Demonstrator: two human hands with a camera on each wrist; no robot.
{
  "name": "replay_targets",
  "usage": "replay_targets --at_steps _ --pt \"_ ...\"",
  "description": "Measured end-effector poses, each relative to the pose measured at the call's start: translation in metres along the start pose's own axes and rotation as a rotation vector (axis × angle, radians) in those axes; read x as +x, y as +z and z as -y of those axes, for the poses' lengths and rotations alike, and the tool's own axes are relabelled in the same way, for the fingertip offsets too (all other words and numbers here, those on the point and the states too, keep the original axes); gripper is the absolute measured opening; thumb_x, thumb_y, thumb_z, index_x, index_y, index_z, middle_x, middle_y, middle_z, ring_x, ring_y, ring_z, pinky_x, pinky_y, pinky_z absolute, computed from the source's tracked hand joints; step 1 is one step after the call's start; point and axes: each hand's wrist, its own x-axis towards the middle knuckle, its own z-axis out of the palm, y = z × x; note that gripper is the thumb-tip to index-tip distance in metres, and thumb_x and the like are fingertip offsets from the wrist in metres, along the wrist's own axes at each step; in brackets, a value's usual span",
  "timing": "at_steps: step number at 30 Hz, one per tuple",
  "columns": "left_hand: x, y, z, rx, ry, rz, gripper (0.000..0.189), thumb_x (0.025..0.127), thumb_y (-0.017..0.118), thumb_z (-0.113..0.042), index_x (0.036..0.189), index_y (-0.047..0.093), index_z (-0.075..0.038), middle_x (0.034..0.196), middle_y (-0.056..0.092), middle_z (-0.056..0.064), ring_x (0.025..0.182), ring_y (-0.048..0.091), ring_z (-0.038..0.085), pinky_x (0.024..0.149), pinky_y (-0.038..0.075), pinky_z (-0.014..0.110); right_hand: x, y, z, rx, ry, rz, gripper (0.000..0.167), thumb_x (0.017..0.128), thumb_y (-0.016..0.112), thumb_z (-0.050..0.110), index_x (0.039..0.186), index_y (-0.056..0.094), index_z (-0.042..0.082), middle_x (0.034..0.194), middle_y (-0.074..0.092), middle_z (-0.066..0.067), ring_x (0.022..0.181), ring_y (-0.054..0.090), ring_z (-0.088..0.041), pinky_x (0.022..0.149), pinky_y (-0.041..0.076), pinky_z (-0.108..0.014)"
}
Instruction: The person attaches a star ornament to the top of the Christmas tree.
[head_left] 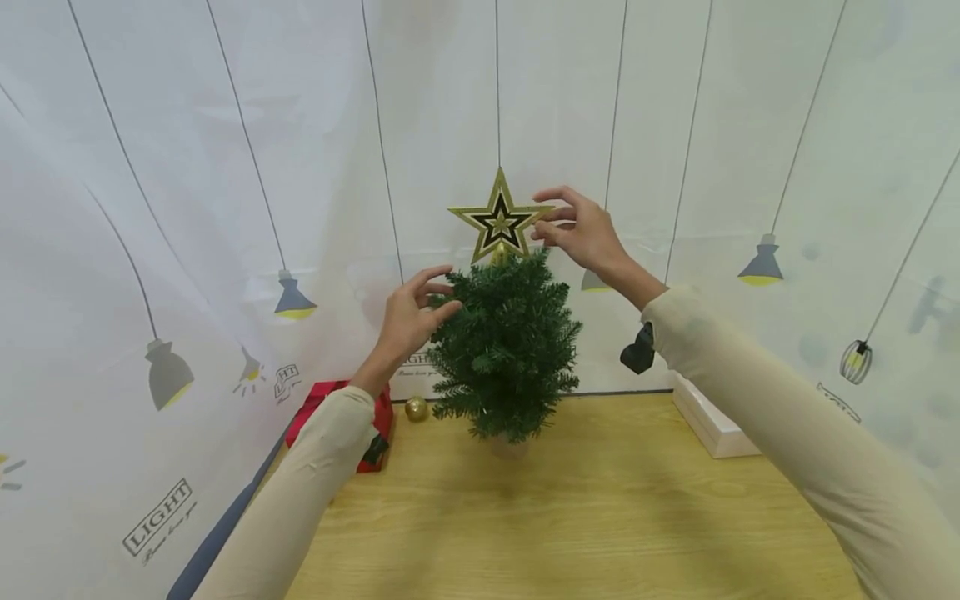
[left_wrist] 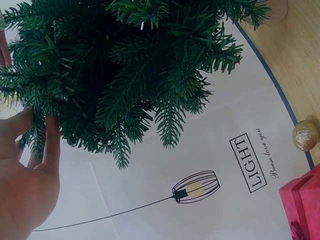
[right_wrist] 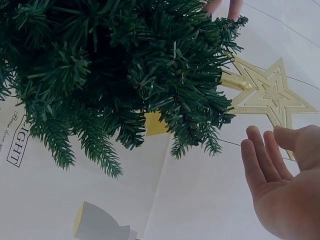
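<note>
A small green artificial Christmas tree [head_left: 510, 342] stands upright on the table, with a gold star topper [head_left: 501, 218] at its top. My right hand [head_left: 581, 229] is at the star's right point, thumb and fingers spread around it; whether they touch it is hard to tell. In the right wrist view the thumb overlaps one point of the star [right_wrist: 272, 92]. At the tree's upper left is my left hand [head_left: 412, 317], its thumb and fingers apart. A sprig [left_wrist: 38, 132] lies between them in the left wrist view.
A red gift box [head_left: 382, 417] sits at the table's back left, and a gold ball ornament [head_left: 416, 408] lies between it and the tree. Further right is a white box [head_left: 716, 421]. A white backdrop [head_left: 300, 150] printed with lamps hangs behind the wooden table [head_left: 570, 525].
</note>
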Motion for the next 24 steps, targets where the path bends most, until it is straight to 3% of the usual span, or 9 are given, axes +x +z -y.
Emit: replay_targets --at_steps 5,9,16,24 --pt "0.001 -0.001 -0.001 0.028 0.006 0.002 0.057 0.096 0.077 -0.012 0.149 0.058 -0.021 0.121 0.073 0.014 0.118 0.068 0.036 0.100 0.051 0.055 -0.003 -0.007 -0.003 -0.009 -0.011 -0.018 0.043 0.103 0.065 0.009 0.146 0.057 0.015 0.125 0.072 -0.016 0.100 0.074 -0.016 0.090 0.059 -0.031" --pt "0.002 -0.003 -0.001 0.057 0.016 0.006 0.059 0.097 0.076 -0.014 0.151 0.056 -0.021 0.123 0.072 0.014 0.121 0.066 0.038 0.103 0.051 0.055 -0.008 -0.015 -0.007 -0.037 -0.006 -0.036 0.045 0.103 0.067 0.010 0.146 0.056 0.016 0.128 0.072 -0.014 0.102 0.074 -0.016 0.090 0.058 -0.033" --pt "0.001 -0.010 0.001 0.111 0.025 0.020 0.062 0.098 0.076 -0.019 0.154 0.052 -0.022 0.127 0.071 0.013 0.109 0.072 0.031 0.077 0.055 0.043 -0.024 -0.024 -0.014 -0.098 -0.003 -0.041 0.047 0.102 0.069 0.017 0.147 0.055 0.017 0.129 0.072 -0.014 0.114 0.071 -0.027 0.095 0.056 -0.042" --pt "-0.001 -0.019 0.004 0.076 0.034 0.035 0.062 0.097 0.077 -0.019 0.154 0.052 -0.020 0.134 0.067 0.016 0.112 0.071 0.033 0.090 0.060 0.047 -0.046 -0.036 -0.026 -0.132 -0.012 -0.029 0.048 0.102 0.070 0.018 0.147 0.055 0.015 0.130 0.071 -0.016 0.117 0.069 -0.029 0.095 0.056 -0.038"
